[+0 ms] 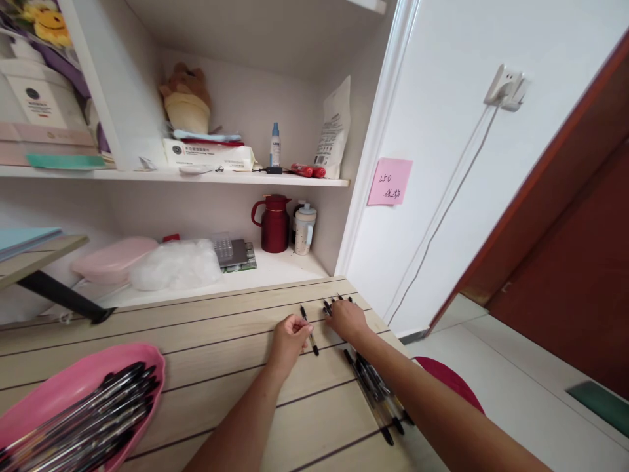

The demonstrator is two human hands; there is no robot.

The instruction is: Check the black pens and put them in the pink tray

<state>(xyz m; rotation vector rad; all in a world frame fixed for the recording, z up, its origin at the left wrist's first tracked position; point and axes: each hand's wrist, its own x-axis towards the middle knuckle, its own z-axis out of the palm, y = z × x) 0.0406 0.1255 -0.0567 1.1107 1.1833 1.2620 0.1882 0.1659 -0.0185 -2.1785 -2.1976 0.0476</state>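
Note:
My left hand (289, 335) rests on the wooden tabletop (211, 367), its fingers pinched on a single black pen (309, 334) that lies slanted on the wood. Just to its right, my right hand (346, 319) lies palm down over several black pens (337, 301) whose tips stick out beyond the fingers near the table's far right corner. More black pens (376, 393) lie in a bundle under my right forearm.
A pink tray (73, 387) filled with several black pens sits at the near left. Behind the table are white shelves with a red jug (273, 223), a white cup (304, 229), a plastic bag (177, 263) and a pink box (113, 259). A pink note (390, 181) hangs on the wall.

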